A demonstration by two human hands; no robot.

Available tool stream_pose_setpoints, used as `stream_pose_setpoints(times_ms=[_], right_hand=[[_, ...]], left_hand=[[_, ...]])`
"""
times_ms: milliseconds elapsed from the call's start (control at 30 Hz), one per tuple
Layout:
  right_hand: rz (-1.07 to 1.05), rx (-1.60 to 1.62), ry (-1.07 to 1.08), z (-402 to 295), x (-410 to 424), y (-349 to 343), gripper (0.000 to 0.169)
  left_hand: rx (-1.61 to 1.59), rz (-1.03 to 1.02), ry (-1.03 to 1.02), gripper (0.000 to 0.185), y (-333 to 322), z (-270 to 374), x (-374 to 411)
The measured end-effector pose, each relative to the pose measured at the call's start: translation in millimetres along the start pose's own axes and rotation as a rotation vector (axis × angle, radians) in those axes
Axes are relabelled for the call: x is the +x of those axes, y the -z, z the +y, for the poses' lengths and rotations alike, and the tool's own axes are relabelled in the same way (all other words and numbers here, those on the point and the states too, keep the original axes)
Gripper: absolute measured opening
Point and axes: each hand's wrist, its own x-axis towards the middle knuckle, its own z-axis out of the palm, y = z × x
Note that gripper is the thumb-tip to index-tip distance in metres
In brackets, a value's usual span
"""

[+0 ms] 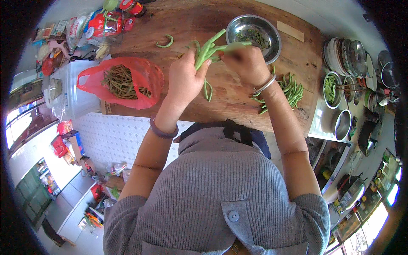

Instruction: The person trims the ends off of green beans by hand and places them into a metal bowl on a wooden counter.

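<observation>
Several green beans stick up out of my left hand, which is closed around them over the wooden table. My right hand is at the bean ends, fingers bent around a green bean; a blur hides part of its fingertips. Just behind my right hand is a steel bowl with small green scraps inside. A pile of green beans lies on the table right of my right wrist. One curled bean lies beyond my left hand, and another looped bean lies near it.
At the left, an open red plastic bag holds brownish long beans. Packets and jars crowd the far left corner. A flat light strip lies right of the bowl. Stacked plates and a bowl of cut green pieces stand at the right.
</observation>
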Motion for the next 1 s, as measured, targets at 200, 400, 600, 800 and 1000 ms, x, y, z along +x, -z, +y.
stream_pose_setpoints(times_ms=[200, 400, 600, 800, 1000], right_hand=[[0.187, 0.382, -0.023, 20.1, -5.0, -23.6, 0.013], [0.226, 1.154, -0.507, 61.6, -4.3, -31.9, 0.016], [0.282, 0.071, -0.518, 123.0, -4.9, -20.3, 0.023], [0.247, -0.141, -0.329, 130.3, -13.0, -24.8, 0.023], [-0.126, 0.643, -0.264, -6.4, -27.1, -7.2, 0.019]], left_hand=[[0.222, 0.030, -0.175, 0.022, -7.1, 1.0, -7.2], [-0.189, 0.154, 0.034, 0.021, -11.9, -8.7, -2.1], [-1.729, 0.021, 0.522, 0.015, 13.9, -25.3, 10.1], [-2.236, -0.011, 0.545, 0.015, 18.8, -32.1, 14.8], [-2.296, -0.021, 0.524, 0.016, 24.5, -28.9, 11.9]])
